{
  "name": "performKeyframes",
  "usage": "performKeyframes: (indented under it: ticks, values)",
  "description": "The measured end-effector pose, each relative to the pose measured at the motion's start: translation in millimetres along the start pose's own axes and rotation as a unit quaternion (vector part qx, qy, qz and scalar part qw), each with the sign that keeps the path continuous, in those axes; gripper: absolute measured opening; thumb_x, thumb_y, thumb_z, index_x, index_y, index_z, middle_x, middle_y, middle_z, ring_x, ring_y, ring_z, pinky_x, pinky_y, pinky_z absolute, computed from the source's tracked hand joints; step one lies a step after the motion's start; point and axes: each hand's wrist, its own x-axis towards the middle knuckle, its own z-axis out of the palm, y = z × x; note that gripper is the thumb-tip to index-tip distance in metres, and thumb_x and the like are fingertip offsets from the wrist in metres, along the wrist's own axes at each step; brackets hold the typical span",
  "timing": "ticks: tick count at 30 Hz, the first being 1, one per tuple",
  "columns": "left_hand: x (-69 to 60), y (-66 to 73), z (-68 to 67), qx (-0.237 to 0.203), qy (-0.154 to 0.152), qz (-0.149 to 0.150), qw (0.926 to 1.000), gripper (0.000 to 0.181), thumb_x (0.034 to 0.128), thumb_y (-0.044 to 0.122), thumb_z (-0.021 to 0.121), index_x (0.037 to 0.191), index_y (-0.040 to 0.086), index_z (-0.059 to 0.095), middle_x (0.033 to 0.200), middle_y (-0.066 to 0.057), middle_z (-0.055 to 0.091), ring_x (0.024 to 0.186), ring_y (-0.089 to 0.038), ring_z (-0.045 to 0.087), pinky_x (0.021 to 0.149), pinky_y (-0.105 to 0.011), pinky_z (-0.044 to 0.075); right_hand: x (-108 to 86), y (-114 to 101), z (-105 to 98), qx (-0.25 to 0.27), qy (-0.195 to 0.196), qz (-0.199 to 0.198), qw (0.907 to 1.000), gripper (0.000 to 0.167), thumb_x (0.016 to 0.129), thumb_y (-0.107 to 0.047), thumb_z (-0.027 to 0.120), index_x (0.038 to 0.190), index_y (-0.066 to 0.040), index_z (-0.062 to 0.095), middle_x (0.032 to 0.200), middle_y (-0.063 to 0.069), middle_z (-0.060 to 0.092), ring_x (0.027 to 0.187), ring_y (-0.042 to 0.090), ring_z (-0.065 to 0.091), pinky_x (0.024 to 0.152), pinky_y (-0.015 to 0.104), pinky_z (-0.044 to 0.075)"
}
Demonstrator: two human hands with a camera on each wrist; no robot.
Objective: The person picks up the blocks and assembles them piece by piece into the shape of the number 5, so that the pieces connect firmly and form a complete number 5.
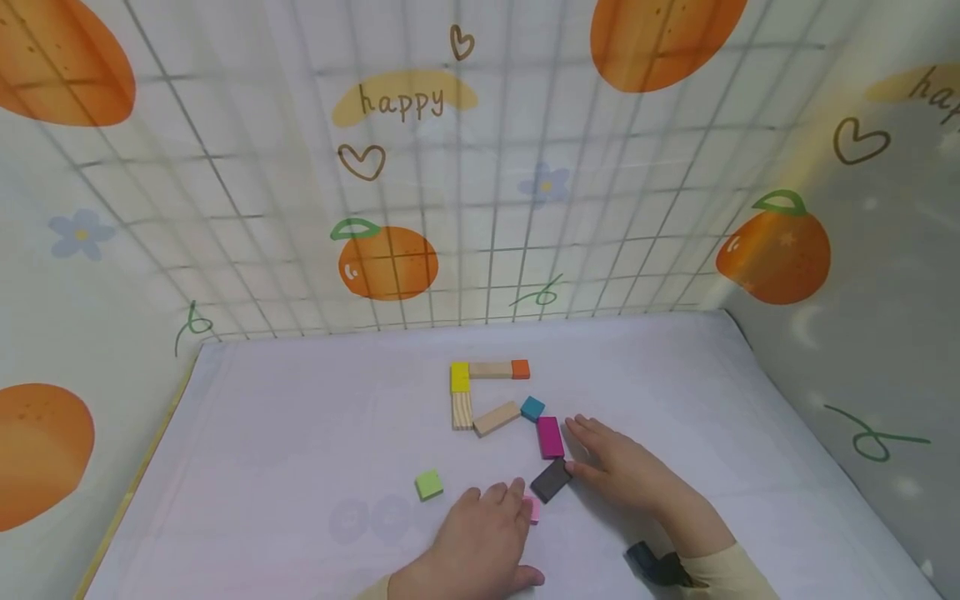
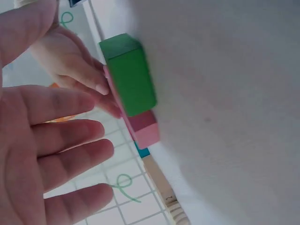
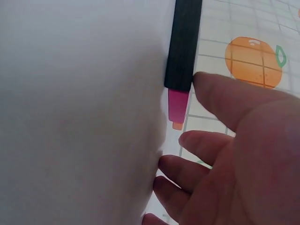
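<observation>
A bent row of blocks lies on the white cloth: orange (image 1: 521, 369), plain wood (image 1: 491, 370), yellow (image 1: 460, 377), striped wood (image 1: 462, 411), another plain wood block (image 1: 497, 418), blue (image 1: 532, 408), magenta (image 1: 550, 437) and black (image 1: 551, 480). My right hand (image 1: 622, 467) rests beside the black and magenta blocks, fingers loosely spread, thumb tip at the black block's edge. My left hand (image 1: 483, 533) partly hides a pink block (image 1: 534, 510). In the left wrist view its fingers are extended, apart from a green block (image 2: 131, 79) and a pink-red block (image 2: 144, 131).
A light green block (image 1: 429, 484) lies alone left of the row. The cloth-covered table (image 1: 300, 417) meets a grid wall behind a printed curtain (image 1: 495, 208). A dark strap (image 1: 660, 567) sits at the right wrist.
</observation>
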Motion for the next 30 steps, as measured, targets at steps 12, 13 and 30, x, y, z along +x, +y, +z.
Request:
performKeyframes:
  ticks: [12, 13, 30]
  values:
    - [1.3, 7.4, 0.3, -0.008, -0.031, -0.016, 0.9994, 0.075, 0.0831, 0.082, 0.052, 0.128, 0.023, 0.069, 0.121, 0.005, 0.068, 0.102, -0.009, 0.062, 0.087, -0.029, 0.055, 1.5, -0.3, 1.3, -0.003, -0.002, 0.003, 1.0000, 0.077, 0.092, -0.050, 0.068, 0.155, -0.014, 0.042, 0.160, 0.014, 0.039, 0.150, 0.040, 0.032, 0.115, 0.063, 0.033]
    - [1.6, 7.9, 0.8, -0.015, -0.031, -0.018, 0.9992, 0.076, 0.0825, 0.082, 0.052, 0.129, 0.024, 0.068, 0.121, 0.006, 0.068, 0.102, -0.009, 0.062, 0.087, -0.029, 0.055, 1.3, -0.7, 1.4, -0.003, -0.002, 0.004, 1.0000, 0.076, 0.092, -0.049, 0.068, 0.155, -0.014, 0.042, 0.160, 0.014, 0.039, 0.150, 0.039, 0.032, 0.115, 0.062, 0.033]
    - [2.3, 8.1, 2.2, -0.013, -0.031, 0.002, 0.9994, 0.081, 0.0835, 0.083, 0.047, 0.135, 0.023, 0.065, 0.137, 0.007, 0.064, 0.123, -0.010, 0.061, 0.094, -0.034, 0.054, 0.4, -2.8, 1.7, -0.012, 0.007, 0.003, 0.9999, 0.075, 0.092, -0.048, 0.069, 0.154, -0.012, 0.044, 0.160, 0.015, 0.040, 0.149, 0.040, 0.034, 0.114, 0.062, 0.034]
